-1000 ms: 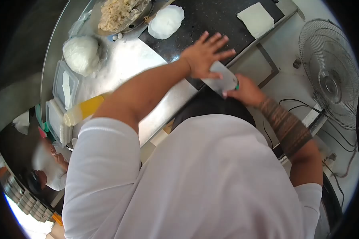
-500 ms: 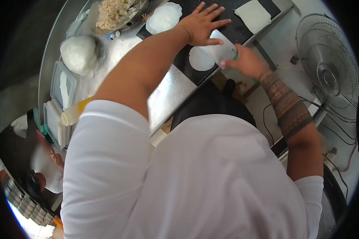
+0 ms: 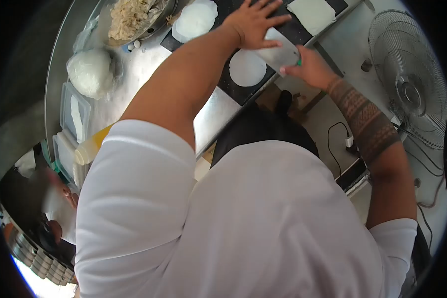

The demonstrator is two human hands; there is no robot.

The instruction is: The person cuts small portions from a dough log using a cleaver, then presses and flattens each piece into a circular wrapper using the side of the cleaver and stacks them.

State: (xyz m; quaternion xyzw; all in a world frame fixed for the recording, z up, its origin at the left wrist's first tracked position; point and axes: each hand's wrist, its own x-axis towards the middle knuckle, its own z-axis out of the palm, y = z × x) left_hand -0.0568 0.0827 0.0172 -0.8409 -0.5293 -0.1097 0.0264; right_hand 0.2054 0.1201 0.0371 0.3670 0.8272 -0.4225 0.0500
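My right hand (image 3: 313, 68) is closed around the green handle of a cleaver with a broad, shiny blade (image 3: 283, 52). Palm down, with fingers spread, my left hand (image 3: 253, 29) lies over the far side of that blade. Beside the blade, a thin round white dough wrapper (image 3: 247, 68) lies flat on the black board (image 3: 237, 92); the blade's near side meets or overlaps its edge. Left of my left hand, overlapping round wrappers (image 3: 195, 21) lie on the board. Whatever is under the blade is hidden.
A bowl of pale filling (image 3: 129, 21) stands at the upper left. Below it are a plastic-wrapped white dough mass (image 3: 90, 73), clear containers (image 3: 76, 114) and a yellow bottle (image 3: 87, 151). A folded white cloth (image 3: 313, 16) lies on the board's far end. A fan (image 3: 407, 84) stands at right.
The blade and both hands have shifted slightly away from the round wrapper, and more of it shows. My right elbow has swung outward. The whole view has shifted a little.
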